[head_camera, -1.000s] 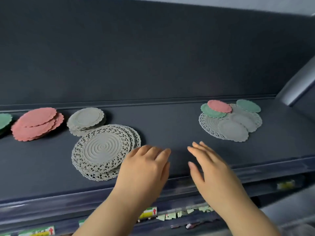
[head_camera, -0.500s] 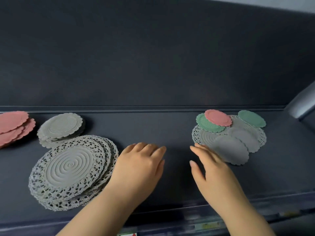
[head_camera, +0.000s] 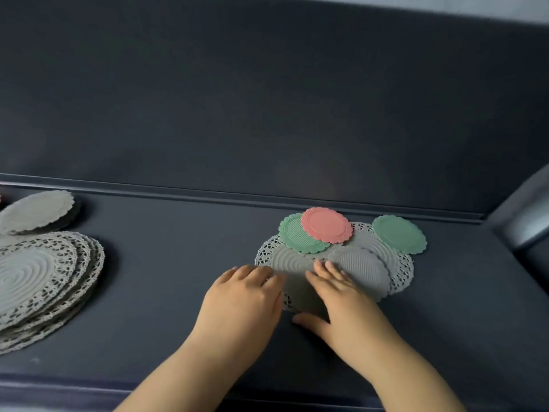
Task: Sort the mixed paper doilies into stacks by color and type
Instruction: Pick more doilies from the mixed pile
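Presently, at the far left of the dark grey table (head_camera: 178, 248), a stack of small grey scalloped paper doilies (head_camera: 37, 211) sits just behind a fanned stack of large grey lace-edged paper doilies (head_camera: 38, 281). Well right of these lies the mixed pile. The left hand (head_camera: 240, 298) has its fingers bent at the left rim of the bottom grey lace doily (head_camera: 285, 260); whether it pinches the rim cannot be told. The right hand (head_camera: 341, 295) lies flat on that doily, fingers straight, thumb spread onto the table. Behind them, a pink scalloped doily (head_camera: 326, 225) overlaps a green ribbed doily (head_camera: 297, 237). A small grey ribbed doily (head_camera: 368, 272) lies beside the right hand's fingers, and a second green doily (head_camera: 399, 234) lies farthest right.
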Motion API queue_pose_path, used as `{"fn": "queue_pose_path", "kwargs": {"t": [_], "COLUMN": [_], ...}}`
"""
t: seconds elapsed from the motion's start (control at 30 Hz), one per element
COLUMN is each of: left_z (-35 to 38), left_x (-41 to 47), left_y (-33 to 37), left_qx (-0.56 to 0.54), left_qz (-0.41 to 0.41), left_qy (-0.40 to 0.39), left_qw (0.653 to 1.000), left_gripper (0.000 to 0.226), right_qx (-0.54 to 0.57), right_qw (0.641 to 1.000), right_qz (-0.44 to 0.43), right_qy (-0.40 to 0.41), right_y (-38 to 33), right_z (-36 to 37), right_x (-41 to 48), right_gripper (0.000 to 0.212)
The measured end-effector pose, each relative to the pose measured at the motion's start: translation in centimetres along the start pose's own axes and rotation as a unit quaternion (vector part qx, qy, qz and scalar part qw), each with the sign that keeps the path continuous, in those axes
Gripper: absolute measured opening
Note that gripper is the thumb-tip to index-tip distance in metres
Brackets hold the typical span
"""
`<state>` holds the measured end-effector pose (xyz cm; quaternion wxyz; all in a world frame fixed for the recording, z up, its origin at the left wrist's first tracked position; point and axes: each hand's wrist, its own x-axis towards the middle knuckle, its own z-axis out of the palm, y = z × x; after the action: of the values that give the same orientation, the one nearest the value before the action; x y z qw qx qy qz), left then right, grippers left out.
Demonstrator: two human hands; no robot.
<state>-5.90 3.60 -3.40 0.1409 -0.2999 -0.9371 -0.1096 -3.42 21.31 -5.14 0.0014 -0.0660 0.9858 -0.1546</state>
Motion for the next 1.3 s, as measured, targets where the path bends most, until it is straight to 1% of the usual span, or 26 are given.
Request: {"fn": "queue_pose_path", "kwargs": {"t": [0.07, 0.1, 0.17, 0.23, 0.27, 0.33, 0.4, 0.43, 0.53, 0.6, 0.67, 0.7, 0.77, 0.83, 0.93, 0.97, 1.03, 1.1, 1.17, 1.23, 1.3], "left_z": [0.4, 0.5, 0.7, 0.9, 0.9, 1.2, 1.4, 1.5, 1.8, 1.8, 1.8, 1.7, 1.4, 1.0, 0.4, 0.2, -0.3, -0.7, -0.6, -0.5, -0.8], "left_x": [0.1, 0.0, -0.4, -0.8, -0.9, -0.8, -0.4, -0.2, 0.6, 0.7, 0.4, 0.3, -0.1, -0.2, -0.4, -0.5, -1.1, -1.8, -2.6, -3.3, -3.9], "left_y": [1.1, 1.4, 1.7, 1.8, 2.0, 2.4, 3.0, 3.2, 3.2, 3.2, 2.9, 2.6, 1.8, 1.2, 0.3, -0.2, -1.2, -2.2, -3.2, -4.1, -5.2], "left_qx": [0.003, 0.006, 0.019, 0.025, 0.023, 0.029, 0.04, 0.04, 0.042, 0.073, 0.097, 0.097, 0.082, 0.054, 0.014, 0.007, -0.007, -0.018, -0.011, -0.01, -0.009], "left_qz": [-0.022, -0.032, -0.051, -0.057, -0.051, -0.028, -0.019, -0.022, -0.022, 0.021, 0.089, 0.117, 0.144, 0.143, 0.109, 0.097, 0.072, 0.05, 0.035, 0.024, 0.015], "left_qy": [0.009, 0.014, 0.021, 0.024, 0.018, 0.0, -0.018, -0.022, -0.027, -0.025, -0.012, -0.004, 0.013, 0.025, 0.064, 0.081, 0.108, 0.118, 0.104, 0.085, 0.096], "left_qw": [1.0, 0.999, 0.998, 0.998, 0.998, 0.999, 0.999, 0.999, 0.999, 0.997, 0.991, 0.988, 0.986, 0.988, 0.992, 0.992, 0.992, 0.992, 0.994, 0.996, 0.995], "left_gripper": [0.013, 0.014, 0.015, 0.016, 0.017, 0.028, 0.039, 0.041, 0.038, 0.03, 0.018, 0.02, 0.031, 0.039, 0.045, 0.042, 0.023, 0.024, 0.021, 0.025, 0.025], "right_qx": [-0.015, -0.012, 0.044, 0.116, 0.146, 0.182, 0.188, 0.193, 0.201, 0.204, 0.216, 0.218, 0.215, 0.207, 0.199, 0.196, 0.187, 0.181, 0.183, 0.196, 0.207], "right_qw": [1.0, 0.999, 0.997, 0.989, 0.984, 0.975, 0.967, 0.964, 0.96, 0.957, 0.95, 0.949, 0.948, 0.949, 0.955, 0.957, 0.96, 0.961, 0.961, 0.958, 0.955], "right_qz": [-0.025, -0.036, -0.046, -0.034, -0.029, -0.025, -0.013, -0.009, 0.002, 0.003, 0.005, 0.008, 0.017, 0.02, 0.001, -0.011, -0.032, -0.039, -0.035, -0.026, -0.024], "right_qy": [-0.004, 0.004, 0.046, 0.083, 0.095, 0.128, 0.171, 0.182, 0.194, 0.208, 0.224, 0.229, 0.236, 0.237, 0.218, 0.213, 0.208, 0.204, 0.205, 0.206, 0.211], "right_y": [0.4, 0.6, 1.0, 1.6, 1.8, 2.1, 2.5, 2.8, 3.1, 3.1, 2.9, 2.8, 2.6, 2.3, 1.6, 1.4, 0.8, 0.1, -0.6, -1.7, -3.0], "right_z": [0.0, -0.2, -0.6, -1.3, -1.6, -1.9, -2.1, -2.1, -1.7, -1.4, -1.3, -1.3, -1.3, -1.3, -1.3, -1.3, -1.2, -1.0, -0.7, -0.5, -0.2], "right_x": [0.0, 0.0, -0.2, -0.5, -0.7, -1.1, -1.4, -1.5, -1.6, -1.7, -1.8, -1.8, -1.7, -1.7, -1.9, -2.0, -2.1, -1.9, -1.7, -1.2, -0.6], "right_gripper": [0.067, 0.06, 0.045, 0.038, 0.034, 0.027, 0.035, 0.037, 0.031, 0.027, 0.027, 0.028, 0.027, 0.027, 0.025, 0.024, 0.022, 0.02, 0.021, 0.024, 0.025]}}
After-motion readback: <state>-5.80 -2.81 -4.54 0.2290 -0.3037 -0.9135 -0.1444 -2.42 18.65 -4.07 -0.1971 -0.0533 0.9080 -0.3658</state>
